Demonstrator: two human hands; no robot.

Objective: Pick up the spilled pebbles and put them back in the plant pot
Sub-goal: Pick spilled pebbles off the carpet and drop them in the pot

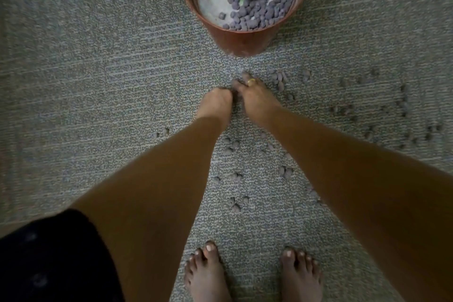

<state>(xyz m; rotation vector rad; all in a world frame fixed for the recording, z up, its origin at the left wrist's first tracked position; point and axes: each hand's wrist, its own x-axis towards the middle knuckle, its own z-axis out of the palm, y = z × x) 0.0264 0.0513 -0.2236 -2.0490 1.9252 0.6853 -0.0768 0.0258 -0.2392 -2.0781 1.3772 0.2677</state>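
Carpet (98, 81) below plant pot (235, 41)
Left hand (217, 100) curled, contents hidden; right hand (255, 97) grip unclear, spilled pebbles (279, 78) just beside.

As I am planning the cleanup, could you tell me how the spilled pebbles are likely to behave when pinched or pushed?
The spilled pebbles look small and rounded, so they would probably roll if pushed, though the textured carpet likely slows them. They seem hard, keeping their shape piled in the pot, so a firm pinch should be safe.
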